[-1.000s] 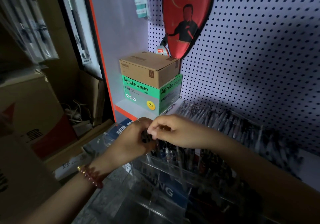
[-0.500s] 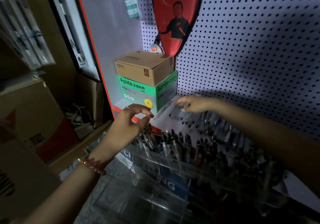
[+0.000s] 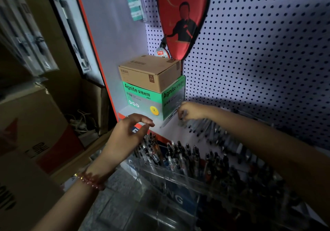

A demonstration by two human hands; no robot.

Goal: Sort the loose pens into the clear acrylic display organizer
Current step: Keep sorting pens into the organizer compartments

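Loose pens (image 3: pixel 207 130) beneath right hand (image 3: pixel 192 110); acrylic organizer (image 3: pixel 178 186) just below left hand (image 3: pixel 125 134)

A brown cardboard box (image 3: pixel 151 73) sits on a green Agnite box (image 3: pixel 142 98) in the shelf corner. Above them, 1 red paddle cover (image 3: pixel 182 16) hangs on the white pegboard (image 3: pixel 259 52). Large cartons (image 3: pixel 30 123) and white cables (image 3: pixel 80 122) lie at left.
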